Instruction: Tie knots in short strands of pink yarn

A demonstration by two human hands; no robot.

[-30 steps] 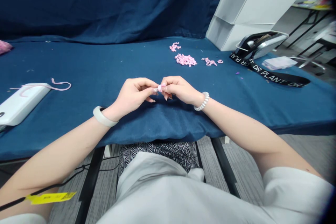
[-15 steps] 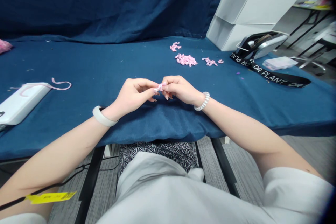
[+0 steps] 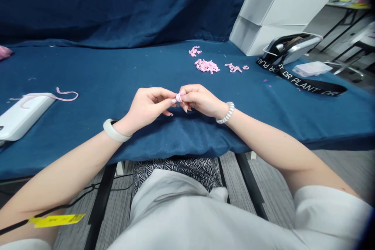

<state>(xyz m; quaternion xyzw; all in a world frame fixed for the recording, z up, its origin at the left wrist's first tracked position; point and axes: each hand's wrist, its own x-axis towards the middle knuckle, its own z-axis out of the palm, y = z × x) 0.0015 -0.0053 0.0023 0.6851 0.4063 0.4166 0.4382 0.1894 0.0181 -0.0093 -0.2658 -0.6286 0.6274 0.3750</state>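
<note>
The left hand (image 3: 146, 106) reaches forward and inward over the front part of the blue cloth (image 3: 102, 70), its palm turned toward the other hand. The right hand (image 3: 203, 100) comes from the opposite side, and the fingertips of both hands meet. Both elbows are bent, and the forearms slope inward. Each hand is closed in a small pinch: thumb and index finger of both hold one little loop of pink cord (image 3: 179, 97) between them. The other fingers are curled loosely below. Whether the cord is knotted, I cannot tell.

Beyond the right hand and to its right, an open case (image 3: 293, 49) with a black lettered strap (image 3: 310, 85) stands on the cloth; some things are inside, but they are too small to name. To the right of this case lies a flat clear box (image 3: 312, 69), closed; its content is not readable. Behind them rise stacked white boxes (image 3: 281, 4), their inside hidden.

Just beyond the right hand lie small heaps of pink loops (image 3: 207, 66). Well to the left of the left hand is a white device (image 3: 26, 115), with a pink string (image 3: 68, 97) lying partly over it.
</note>
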